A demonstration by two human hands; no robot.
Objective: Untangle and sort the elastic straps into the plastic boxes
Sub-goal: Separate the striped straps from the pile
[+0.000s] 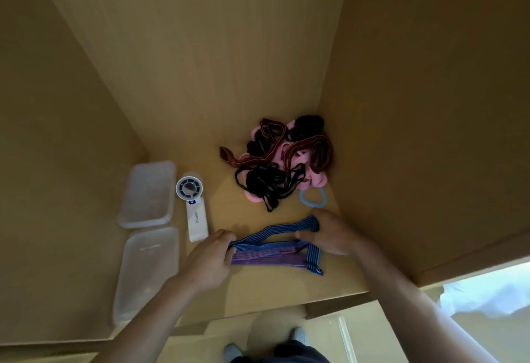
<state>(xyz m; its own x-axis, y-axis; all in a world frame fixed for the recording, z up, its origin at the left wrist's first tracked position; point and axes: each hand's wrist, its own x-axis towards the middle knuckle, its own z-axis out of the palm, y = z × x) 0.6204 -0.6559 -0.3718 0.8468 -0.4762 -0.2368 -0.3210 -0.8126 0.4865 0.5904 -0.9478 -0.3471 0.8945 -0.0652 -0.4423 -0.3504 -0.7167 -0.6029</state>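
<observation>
Left of frame: two clear boxes on the wood shelf [258,291], one above the other. The upper box [147,193] and lower box [147,273] sit nearly touching. Can't tell whether they are lidded or upturned, and both are blurred. The left forearm cuts off the lower box's bottom corner.

Just right of the boxes: a white fan [195,210] lying flat, head toward the top of the frame, small lit display on the handle.

Lower centre: the left hand [210,262] has its fingers curled round the left end of the blue strap [275,248]. That end is hidden inside the fist. The strap runs rightward from this grip in several striped bands, flat on the shelf between the hands. The lowest band looks purplish.

Right of centre: the right hand [329,236] holds the strap's right end, thumb over the middle band, fingers closed over the upper loop. The palm hides that end and the hand is blurred. A short tail of strap with a dark fitting hangs below this hand.

Above the hands, well apart from them: the tangle [278,162] of black, maroon and pink straps against the right wall. The number of straps can't be told. A pale blue ring [312,198] lies at its lower right edge.
</observation>
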